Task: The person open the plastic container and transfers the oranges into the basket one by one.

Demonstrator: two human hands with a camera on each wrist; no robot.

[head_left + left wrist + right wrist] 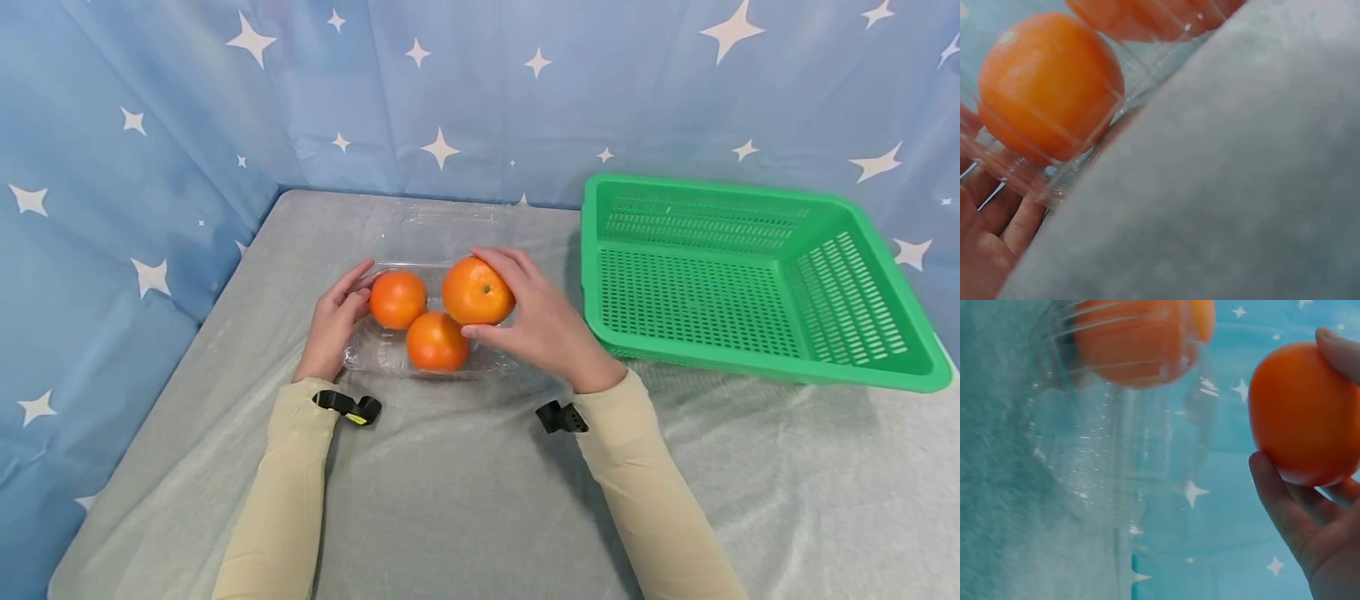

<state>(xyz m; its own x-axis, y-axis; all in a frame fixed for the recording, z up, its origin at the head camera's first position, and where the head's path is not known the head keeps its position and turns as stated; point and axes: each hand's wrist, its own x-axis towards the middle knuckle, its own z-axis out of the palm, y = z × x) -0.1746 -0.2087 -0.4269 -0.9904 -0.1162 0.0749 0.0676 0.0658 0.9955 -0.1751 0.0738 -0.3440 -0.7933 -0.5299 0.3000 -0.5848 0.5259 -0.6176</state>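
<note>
Holding an orange [477, 290] between thumb and fingers, my right hand [551, 321] is over the right end of a clear plastic box [382, 354]. In the right wrist view, that orange [1304, 415] is above the box, its lower side showing. Two more oranges sit inside the box: one at the left [398, 299] and one at the front [437, 342]. My left hand [333, 321] rests at the box's left side, fingers reaching along it beside the left orange. Through the clear wall, its fingers [1022, 228] show in the left wrist view, fairly straight.
The box's clear lid [450, 225] lies folded back behind it. To the right stands a green slatted basket [772, 367], close to my right wrist. A grey cloth [450, 500] covers the table, and a blue star-patterned curtain [480, 100] hangs behind and at the left.
</note>
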